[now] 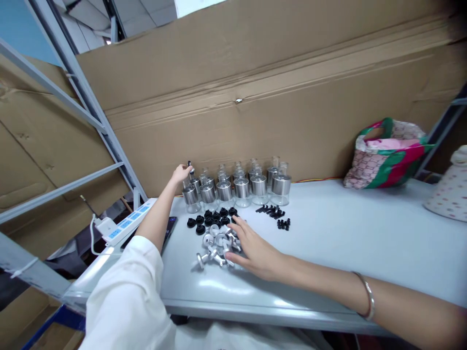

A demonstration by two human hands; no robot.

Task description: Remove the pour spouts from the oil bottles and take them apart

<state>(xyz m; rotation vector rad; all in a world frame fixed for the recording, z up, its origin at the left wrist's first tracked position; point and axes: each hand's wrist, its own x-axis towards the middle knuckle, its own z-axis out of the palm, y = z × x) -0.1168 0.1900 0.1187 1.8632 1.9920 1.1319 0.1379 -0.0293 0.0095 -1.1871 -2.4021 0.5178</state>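
Observation:
My left hand [181, 173] reaches to the back left, its fingers closed round a small black-and-silver top [190, 167] at the neck of a bottle. Two rows of glass bottles with metal bands [241, 187] stand along the cardboard. My right hand [255, 250] is spread over the right side of a pile of silver pump parts [219, 241]; its fingers are apart and hold nothing visible. Behind the pile lie several black round caps [200, 219]. Small black nozzles [272, 211] and short black pieces [283, 224] lie to their right.
A patterned bag [386, 155] sits at the back right, beside a dotted white object [450, 189]. On the left are a white power strip [127, 223], a dark phone [169, 233] and a metal shelf frame [91, 104]. Cardboard [292, 112] walls the back of the table [328, 233].

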